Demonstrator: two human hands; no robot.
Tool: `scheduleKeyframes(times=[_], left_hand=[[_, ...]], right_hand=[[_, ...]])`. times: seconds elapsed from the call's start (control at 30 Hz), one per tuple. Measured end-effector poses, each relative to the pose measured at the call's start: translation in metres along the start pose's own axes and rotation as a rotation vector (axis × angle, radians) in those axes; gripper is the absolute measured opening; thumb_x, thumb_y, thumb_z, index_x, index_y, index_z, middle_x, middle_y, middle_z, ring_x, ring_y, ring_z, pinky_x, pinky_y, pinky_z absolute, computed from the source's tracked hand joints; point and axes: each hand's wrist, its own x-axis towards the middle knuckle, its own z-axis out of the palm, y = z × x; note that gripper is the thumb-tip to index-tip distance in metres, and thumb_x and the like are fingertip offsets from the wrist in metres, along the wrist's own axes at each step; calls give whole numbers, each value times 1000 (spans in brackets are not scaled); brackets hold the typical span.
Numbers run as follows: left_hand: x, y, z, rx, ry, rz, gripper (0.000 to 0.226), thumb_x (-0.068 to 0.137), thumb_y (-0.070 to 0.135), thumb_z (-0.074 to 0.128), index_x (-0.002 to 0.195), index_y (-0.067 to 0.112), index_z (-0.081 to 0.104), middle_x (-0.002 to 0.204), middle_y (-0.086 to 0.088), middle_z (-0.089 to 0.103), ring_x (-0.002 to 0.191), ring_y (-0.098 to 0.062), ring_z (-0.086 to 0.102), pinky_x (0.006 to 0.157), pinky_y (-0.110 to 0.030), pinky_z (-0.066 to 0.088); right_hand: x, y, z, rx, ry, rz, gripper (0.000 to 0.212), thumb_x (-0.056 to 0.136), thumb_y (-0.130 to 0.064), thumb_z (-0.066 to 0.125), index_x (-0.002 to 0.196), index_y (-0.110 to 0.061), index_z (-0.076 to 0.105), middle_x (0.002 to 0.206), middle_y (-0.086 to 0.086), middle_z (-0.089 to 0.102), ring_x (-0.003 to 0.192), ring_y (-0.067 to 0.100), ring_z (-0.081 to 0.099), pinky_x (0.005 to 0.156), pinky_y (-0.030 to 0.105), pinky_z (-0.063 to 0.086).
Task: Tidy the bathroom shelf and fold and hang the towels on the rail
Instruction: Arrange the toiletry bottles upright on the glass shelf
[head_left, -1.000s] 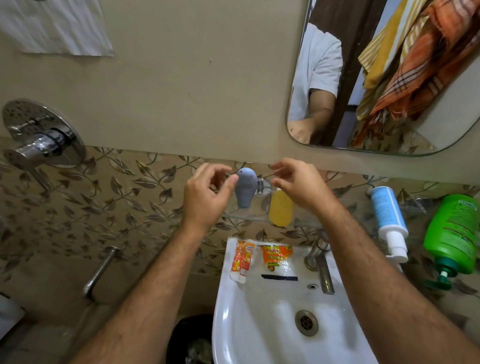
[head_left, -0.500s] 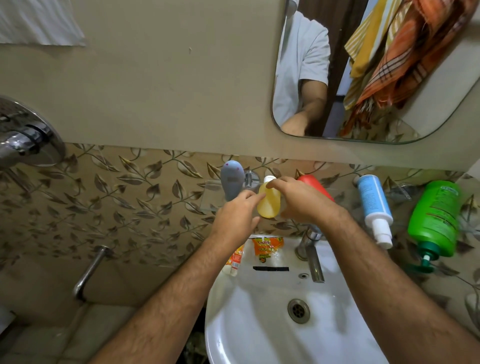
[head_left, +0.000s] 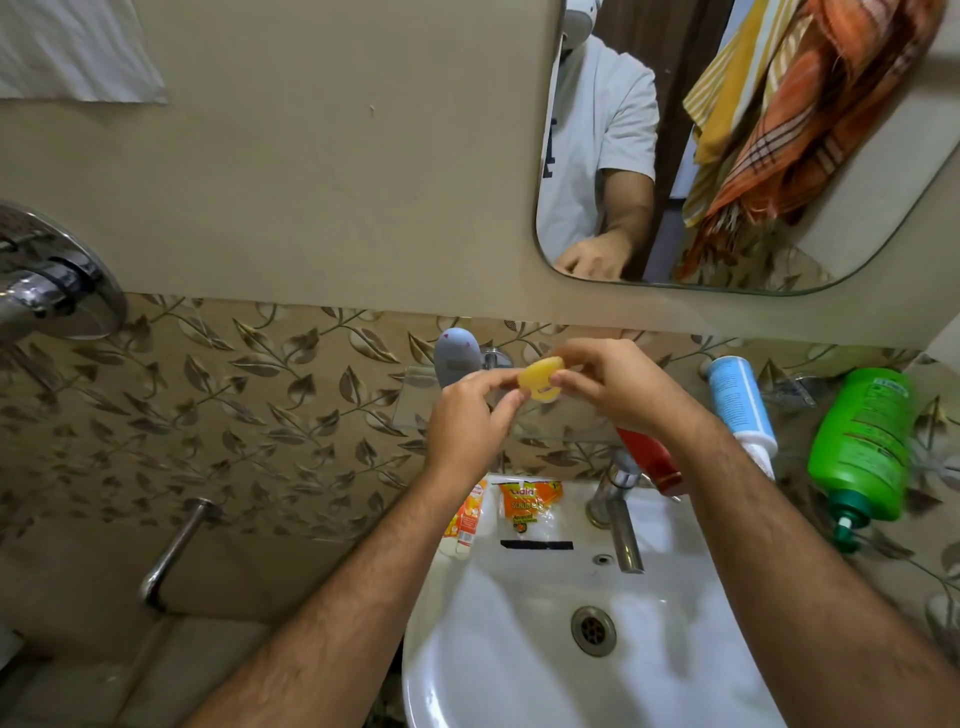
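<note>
A small yellow bottle (head_left: 539, 383) is held over the glass shelf (head_left: 415, 402), tipped so its base faces me. My right hand (head_left: 613, 387) grips it from the right with curled fingers. My left hand (head_left: 467, 415) pinches its left edge. On the shelf stand a grey-blue bottle (head_left: 456, 358), a red bottle (head_left: 649, 460), a blue-and-white tube (head_left: 737, 402) and a green pump bottle (head_left: 862, 441). Orange checked and yellow striped towels (head_left: 810, 119) show bunched up in the mirror.
The white basin (head_left: 519, 649) lies below the shelf, with an orange tube (head_left: 465, 519) and a scrubber packet (head_left: 524, 506) on its back rim beside the chrome tap (head_left: 618, 514). A shower mixer (head_left: 47, 280) sticks out at the left. A white cloth (head_left: 72, 47) hangs at the upper left.
Both hands closed on the yellow bottle, lifted it off the shelf and tipped it base-forward. The red bottle behind came into view as my head moved.
</note>
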Motion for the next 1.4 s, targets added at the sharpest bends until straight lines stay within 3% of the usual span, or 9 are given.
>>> scheduleKeyframes(times=[0.13,0.37,0.6,0.77,0.9,1.13,1.2,1.3,1.4], left_hand=[[4,17,16,-229,30,-138,29,94,19,66,123,19,67,113,3,69,75,-13,69,54,-12,51],[5,25,34,-269,6,-203,43,97,20,61,138,27,53,119,6,68,71,-5,72,67,-41,62],[3,23,37,-230,4,-195,54,97,16,60,147,31,44,130,8,63,78,-1,72,72,-38,62],[-1,23,36,-195,-4,-166,57,96,17,61,148,30,42,102,21,64,77,-1,71,74,-42,62],[-2,25,36,-173,-1,-169,59,96,17,61,149,29,40,98,25,62,78,-3,71,73,-42,62],[-5,21,36,-117,-5,-169,65,95,24,63,153,29,33,101,6,73,81,-6,71,74,-44,61],[-7,21,36,-109,16,-159,66,95,25,63,153,28,31,117,2,70,81,-5,70,75,-42,61],[-21,24,34,-111,132,-72,56,95,23,62,148,26,42,140,1,55,80,0,68,74,-25,58],[-40,25,34,-144,162,88,34,95,16,63,128,23,63,125,7,61,89,-1,66,77,-24,58]], right_hand=[[2,6,1,110,73,56,10,99,-25,58,105,-18,63,100,3,70,86,14,69,72,27,57],[5,15,9,224,158,142,18,99,-25,57,107,-11,65,89,7,73,71,14,74,67,38,62],[7,14,8,232,136,160,23,98,-27,59,114,-12,64,91,5,74,72,12,73,68,35,63],[5,15,9,228,115,163,24,97,-25,61,117,-12,63,92,4,73,75,12,73,73,37,63],[5,12,9,228,106,171,26,97,-25,61,119,-11,63,94,5,73,76,13,73,74,37,63],[3,9,6,245,81,186,26,99,-25,57,120,-11,62,99,6,73,78,13,73,74,36,63],[0,8,4,233,88,183,26,101,-25,55,121,-11,63,101,5,72,80,13,72,75,36,62],[-8,12,-3,167,198,145,23,101,-25,54,116,-13,68,101,2,73,88,13,69,80,36,59],[-19,20,-15,173,322,123,16,97,-22,59,105,-16,72,93,0,74,87,15,69,81,35,55]])
